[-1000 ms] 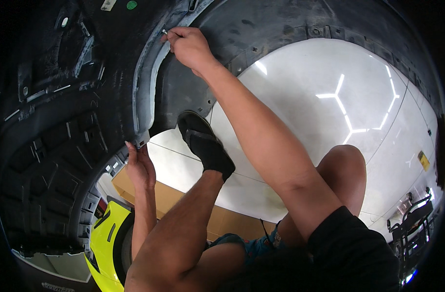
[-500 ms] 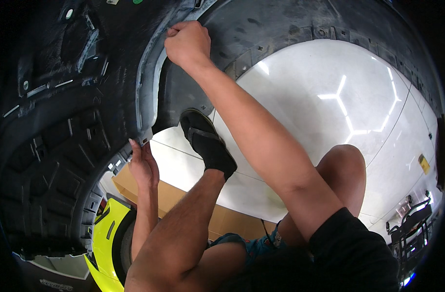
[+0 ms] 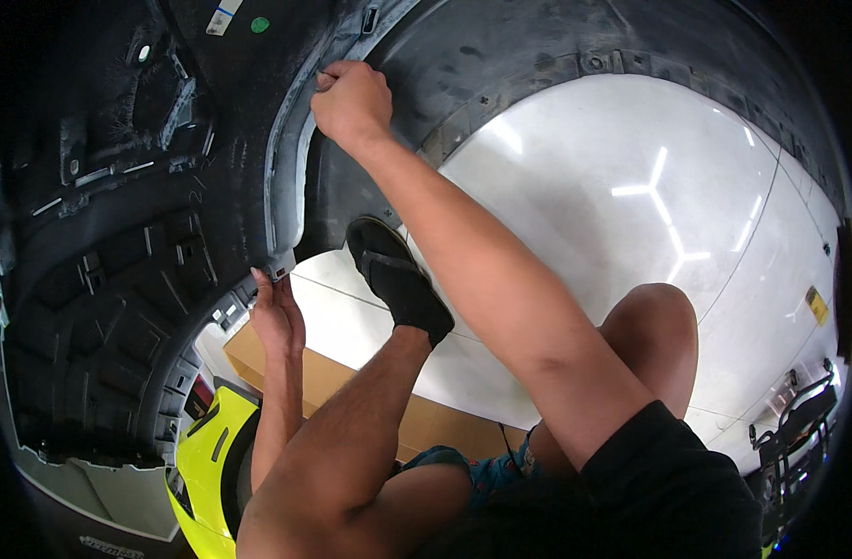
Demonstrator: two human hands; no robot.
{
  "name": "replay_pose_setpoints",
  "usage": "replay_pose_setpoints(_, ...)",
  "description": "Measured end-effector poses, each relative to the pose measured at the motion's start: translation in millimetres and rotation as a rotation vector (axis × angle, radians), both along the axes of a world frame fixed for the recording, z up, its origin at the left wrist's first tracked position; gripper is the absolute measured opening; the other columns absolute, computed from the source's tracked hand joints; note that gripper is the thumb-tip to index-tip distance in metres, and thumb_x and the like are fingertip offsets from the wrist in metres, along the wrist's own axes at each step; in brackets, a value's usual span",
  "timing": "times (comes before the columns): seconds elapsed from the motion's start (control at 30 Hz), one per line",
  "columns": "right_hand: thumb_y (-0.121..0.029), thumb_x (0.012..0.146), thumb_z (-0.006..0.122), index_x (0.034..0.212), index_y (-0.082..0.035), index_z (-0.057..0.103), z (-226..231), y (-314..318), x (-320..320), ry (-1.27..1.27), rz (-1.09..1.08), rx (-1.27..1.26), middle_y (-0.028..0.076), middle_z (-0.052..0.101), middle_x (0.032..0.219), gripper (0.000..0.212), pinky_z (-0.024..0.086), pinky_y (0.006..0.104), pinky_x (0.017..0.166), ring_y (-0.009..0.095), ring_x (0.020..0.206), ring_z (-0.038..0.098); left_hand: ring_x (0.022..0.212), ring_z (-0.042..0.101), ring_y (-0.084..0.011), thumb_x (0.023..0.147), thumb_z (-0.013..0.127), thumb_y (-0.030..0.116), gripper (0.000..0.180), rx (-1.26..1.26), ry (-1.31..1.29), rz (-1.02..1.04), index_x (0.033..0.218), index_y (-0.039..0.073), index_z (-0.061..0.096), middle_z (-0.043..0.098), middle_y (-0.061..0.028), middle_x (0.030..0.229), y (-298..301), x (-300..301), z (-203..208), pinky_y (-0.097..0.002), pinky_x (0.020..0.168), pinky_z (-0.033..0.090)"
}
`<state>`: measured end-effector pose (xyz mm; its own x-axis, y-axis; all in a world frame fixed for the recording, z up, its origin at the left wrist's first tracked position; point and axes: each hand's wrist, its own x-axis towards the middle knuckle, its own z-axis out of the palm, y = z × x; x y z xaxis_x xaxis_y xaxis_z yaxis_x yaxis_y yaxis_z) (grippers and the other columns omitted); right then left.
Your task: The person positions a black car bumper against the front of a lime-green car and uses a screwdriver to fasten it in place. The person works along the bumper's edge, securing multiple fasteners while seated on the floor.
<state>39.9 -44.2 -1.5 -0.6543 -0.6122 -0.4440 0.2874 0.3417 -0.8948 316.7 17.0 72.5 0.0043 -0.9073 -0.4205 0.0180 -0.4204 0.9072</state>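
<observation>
A large black plastic car bumper [image 3: 225, 177], with its ribbed inner side showing, fills the left of the view. My right hand [image 3: 353, 107] is closed on the grey raised edge strip [image 3: 282, 177] that curves along it; its fingertips are partly hidden. Lower down, my left hand [image 3: 277, 321] pinches the near end of that strip, thumb up against a small slotted tab [image 3: 279, 271]. Between my hands, a foot in a black sandal [image 3: 393, 270] rests beside the strip.
A dark curved panel [image 3: 510, 42] arches across the top, over a glossy white tiled floor [image 3: 575, 177]. Flat cardboard [image 3: 454, 429] lies beneath my leg. A bright yellow-green car part [image 3: 202, 456] stands at lower left, and a black metal rack [image 3: 798, 419] at the right.
My right hand has shifted slightly nearer along the strip, still closed. The bumper sits a little lower and further right in view. My left hand keeps its place on the tab.
</observation>
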Motion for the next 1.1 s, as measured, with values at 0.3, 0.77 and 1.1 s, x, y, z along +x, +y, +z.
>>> replay_pose_setpoints(0.3,-0.016,0.089,0.060,0.109,-0.012,0.073,5.0,0.0,0.0,0.045,0.050,0.024,0.013,0.072,0.107,0.024,0.051,0.0433,0.090,0.034,0.105,0.065,0.121,0.053,-0.0221,0.104,0.049,0.025,0.039,-0.035,0.004,0.019,0.133,-0.001,0.048,0.056,-0.0123,0.134,0.7,3.2,-2.8,-0.0372,0.112,0.039)
replay_pose_setpoints(0.77,-0.014,0.079,0.061,0.107,-0.013,0.073,1.3,-12.1,-5.6,0.096,0.157,0.059,0.012,0.073,0.105,0.030,0.052,0.0429,0.089,0.034,0.102,0.067,0.118,0.056,-0.0230,0.104,0.051,0.024,0.039,-0.040,-0.089,0.099,0.131,-0.004,0.048,0.058,-0.0142,0.129,9.8,-3.6,-1.7,-0.0384,0.109,0.042)
replay_pose_setpoints(1.1,-0.038,0.090,0.066,0.102,-0.012,0.075,-33.7,-20.7,-9.9,0.235,0.180,-0.012,0.012,0.074,0.092,0.030,0.051,0.0425,0.085,0.033,0.095,0.068,0.124,0.054,-0.0245,0.104,0.050,0.024,0.043,0.020,-0.121,0.167,0.134,-0.006,0.045,0.054,-0.0152,0.137,10.3,-18.4,7.3,-0.0411,0.114,0.038)
